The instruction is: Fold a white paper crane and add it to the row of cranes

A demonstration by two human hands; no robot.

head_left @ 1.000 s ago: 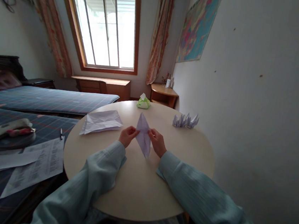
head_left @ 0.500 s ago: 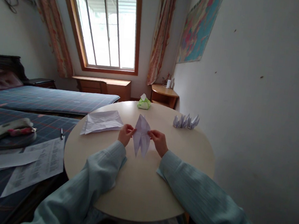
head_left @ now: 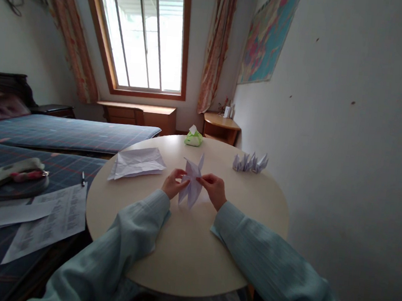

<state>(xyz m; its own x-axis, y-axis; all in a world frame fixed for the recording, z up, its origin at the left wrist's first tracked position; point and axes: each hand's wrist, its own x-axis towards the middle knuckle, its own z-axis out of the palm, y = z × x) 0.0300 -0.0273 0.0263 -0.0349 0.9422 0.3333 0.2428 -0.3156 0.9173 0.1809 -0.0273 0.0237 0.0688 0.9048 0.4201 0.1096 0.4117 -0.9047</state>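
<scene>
While the left hand [head_left: 173,184] and right hand [head_left: 214,189] pinch the white, pointed folded-paper piece [head_left: 193,170] between their fingers [head_left: 204,178] mid-frame, light pressure and aligned edges should keep creases crisp.

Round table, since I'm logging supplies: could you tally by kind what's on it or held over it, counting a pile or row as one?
Held folded paper: 1
White paper pile: 1
Row of folded paper figures: 1
Green tissue pack: 1
Total: 4

hands [head_left: 172,185] — holding folded paper [head_left: 194,169] | table [head_left: 189,259] — tissue pack [head_left: 193,139] beyond
</scene>
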